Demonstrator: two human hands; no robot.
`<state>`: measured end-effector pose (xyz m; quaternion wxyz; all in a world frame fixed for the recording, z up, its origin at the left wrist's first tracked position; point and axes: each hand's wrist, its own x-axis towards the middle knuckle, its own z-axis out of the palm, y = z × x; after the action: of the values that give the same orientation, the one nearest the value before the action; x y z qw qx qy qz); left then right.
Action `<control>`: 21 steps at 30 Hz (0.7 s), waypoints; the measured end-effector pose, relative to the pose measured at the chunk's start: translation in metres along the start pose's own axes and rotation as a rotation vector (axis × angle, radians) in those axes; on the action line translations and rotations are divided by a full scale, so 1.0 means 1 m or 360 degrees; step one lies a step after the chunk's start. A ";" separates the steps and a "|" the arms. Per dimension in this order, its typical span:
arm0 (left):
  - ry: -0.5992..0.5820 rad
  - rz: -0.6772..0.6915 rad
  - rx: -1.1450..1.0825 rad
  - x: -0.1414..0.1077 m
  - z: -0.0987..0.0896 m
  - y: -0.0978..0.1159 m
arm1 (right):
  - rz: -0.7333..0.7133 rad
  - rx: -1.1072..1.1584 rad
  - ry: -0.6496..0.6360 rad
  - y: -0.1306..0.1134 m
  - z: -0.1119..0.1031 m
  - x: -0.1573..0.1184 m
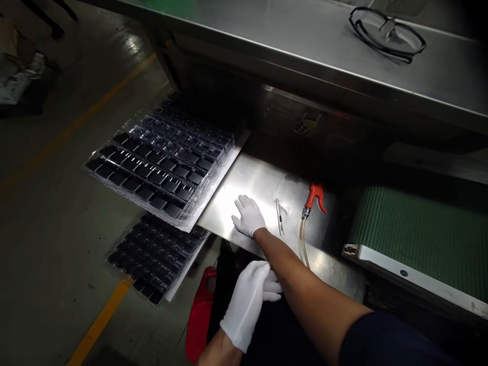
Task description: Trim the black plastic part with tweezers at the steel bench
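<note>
My right hand (pixel 249 217), in a white glove, lies flat on the metal work surface (pixel 224 213) with its fingers spread. It holds nothing. My left hand (pixel 247 300), gloved in white too, is below it, close beside my right forearm. Its fingers are loosely bent with gaps between them, and no object shows in it; whether it touches the forearm I cannot tell. To the right of my right hand lies a thin, pen-like metal tool (pixel 280 216). Farther right is a red air blow gun (pixel 315 197) with a clear hose (pixel 302 239).
On the left, stacked clear plastic trays (pixel 152 168) of black square parts overhang the surface's edge. More filled trays (pixel 156 254) sit lower. A green ribbed conveyor belt (pixel 419 239) stands at right. Glasses (pixel 387 35) rest on the upper shelf. A red object (pixel 200 320) is below.
</note>
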<state>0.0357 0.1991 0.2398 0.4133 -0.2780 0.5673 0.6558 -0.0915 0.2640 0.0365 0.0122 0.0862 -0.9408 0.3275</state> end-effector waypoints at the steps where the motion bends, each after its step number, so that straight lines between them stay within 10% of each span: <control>1: -0.0005 -0.0019 -0.0008 -0.002 0.000 0.000 | 0.0001 -0.0005 0.0002 0.001 0.001 0.000; 9: 0.0324 -0.0129 0.0016 -0.021 -0.003 -0.004 | -0.0035 0.0020 0.0044 0.000 0.001 -0.005; 21: 0.0689 -0.0088 -0.0335 -0.025 -0.081 -0.028 | -0.0083 -0.0070 0.0060 -0.016 -0.001 -0.004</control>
<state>0.0637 0.1145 0.2300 0.2687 -0.4691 0.5634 0.6247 -0.0844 0.2527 0.0469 0.0403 0.1041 -0.9449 0.3078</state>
